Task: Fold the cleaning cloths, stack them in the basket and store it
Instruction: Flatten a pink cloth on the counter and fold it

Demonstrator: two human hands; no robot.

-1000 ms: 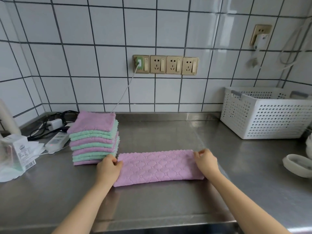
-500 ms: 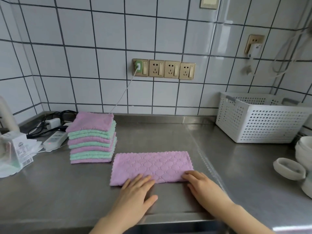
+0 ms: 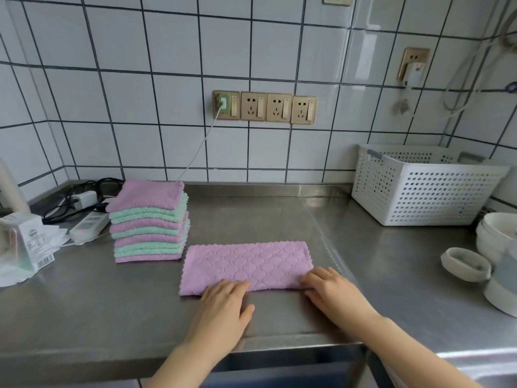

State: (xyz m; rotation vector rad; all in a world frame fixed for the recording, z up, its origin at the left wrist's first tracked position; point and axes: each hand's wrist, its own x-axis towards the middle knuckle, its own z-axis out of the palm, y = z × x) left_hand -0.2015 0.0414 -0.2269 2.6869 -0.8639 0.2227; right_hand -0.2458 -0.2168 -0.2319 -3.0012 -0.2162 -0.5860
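Observation:
A pink quilted cloth, folded into a long strip, lies flat on the steel counter. My left hand lies flat with its fingertips on the cloth's near edge, left of the middle. At the cloth's near right corner rests my right hand, its fingers straight. A stack of folded pink and green cloths stands just left of the strip. The white perforated basket sits at the back right against the wall; its inside is hidden from here.
A power strip with cables and a small carton on white packaging lie at the left. White bowls and a small white dish stand at the right edge. A wall socket row holds one plugged charger.
Both hands moved from the cloth's two short ends down to its near long edge and now lie flat there. The view has shifted slightly.

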